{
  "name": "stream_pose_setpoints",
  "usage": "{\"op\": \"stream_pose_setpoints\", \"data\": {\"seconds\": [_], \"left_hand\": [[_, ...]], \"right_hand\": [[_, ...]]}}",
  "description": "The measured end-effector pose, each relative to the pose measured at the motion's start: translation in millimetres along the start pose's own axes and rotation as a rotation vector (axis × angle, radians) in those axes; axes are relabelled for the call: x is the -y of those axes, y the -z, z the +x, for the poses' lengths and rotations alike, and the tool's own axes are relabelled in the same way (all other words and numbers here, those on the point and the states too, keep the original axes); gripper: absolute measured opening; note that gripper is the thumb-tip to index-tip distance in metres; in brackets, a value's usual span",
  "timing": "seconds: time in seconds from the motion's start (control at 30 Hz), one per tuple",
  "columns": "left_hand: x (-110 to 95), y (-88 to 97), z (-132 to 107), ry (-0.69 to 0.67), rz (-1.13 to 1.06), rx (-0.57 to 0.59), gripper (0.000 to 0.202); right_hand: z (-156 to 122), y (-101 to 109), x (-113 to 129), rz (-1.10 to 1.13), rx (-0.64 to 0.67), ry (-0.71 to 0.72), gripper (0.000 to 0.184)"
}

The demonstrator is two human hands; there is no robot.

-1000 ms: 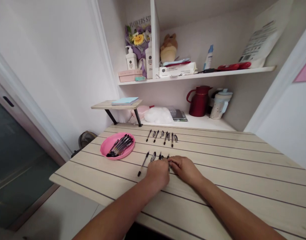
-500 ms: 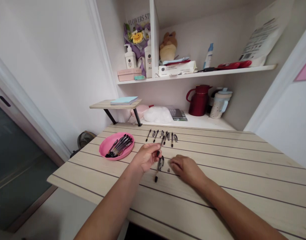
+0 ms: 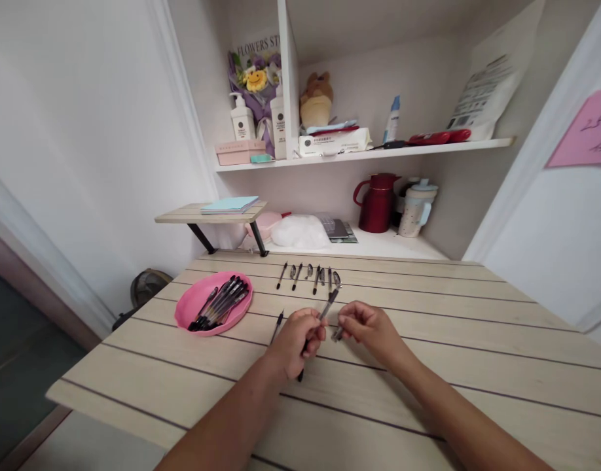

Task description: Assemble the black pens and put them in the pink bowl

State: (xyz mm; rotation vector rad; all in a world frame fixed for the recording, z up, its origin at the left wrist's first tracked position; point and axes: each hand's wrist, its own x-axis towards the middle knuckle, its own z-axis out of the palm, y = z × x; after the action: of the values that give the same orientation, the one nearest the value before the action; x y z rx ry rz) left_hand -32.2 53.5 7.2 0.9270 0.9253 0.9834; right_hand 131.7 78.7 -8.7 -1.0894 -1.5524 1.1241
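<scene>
My left hand (image 3: pixel 300 337) is closed around a clear-barrelled pen (image 3: pixel 331 301), which slants up to the right. A black end shows below that hand; I cannot tell whether it belongs to the same pen. To its right, my right hand (image 3: pixel 366 327) pinches a small greyish piece (image 3: pixel 336 334), partly hidden by the fingers. The two hands are close but apart. Just left of my left hand, a slim dark-tipped pen (image 3: pixel 277 325) lies on the table, its lower part hidden. Beyond the hands, several uncapped pens (image 3: pixel 297 277) lie in a row with clear caps (image 3: pixel 309 270) beside them.
A pink tray (image 3: pixel 182 317) with several pens stands on the slatted table (image 3: pixel 428 366) at the left. Behind it is a small raised stand (image 3: pixel 182 214) bearing papers. A red jug (image 3: pixel 378 206) and a pale cup (image 3: pixel 417 209) stand at the back under a shelf (image 3: pixel 261 167).
My right hand has risen from the table and now pinches a small piece. My left hand has turned its grip, and a slim pen now shows on its left. The view has shifted slightly right.
</scene>
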Motion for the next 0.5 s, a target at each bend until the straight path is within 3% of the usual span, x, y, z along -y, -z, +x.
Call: {"op": "stream_pose_setpoints", "data": {"seconds": [0.1,0.17,0.5], "left_hand": [[4,-5.2,-2,0.006,0.111,-0.020,0.013],[3,-9.1,-3,0.017,0.160,-0.028,0.012],[5,-14.8,-6,0.020,0.228,-0.063,0.012]], "right_hand": [[7,13,2,0.430,-0.119,-0.132,0.021],[9,21,4,0.574,-0.138,-0.141,0.029],[7,28,9,0.643,-0.127,-0.142,0.023]]}}
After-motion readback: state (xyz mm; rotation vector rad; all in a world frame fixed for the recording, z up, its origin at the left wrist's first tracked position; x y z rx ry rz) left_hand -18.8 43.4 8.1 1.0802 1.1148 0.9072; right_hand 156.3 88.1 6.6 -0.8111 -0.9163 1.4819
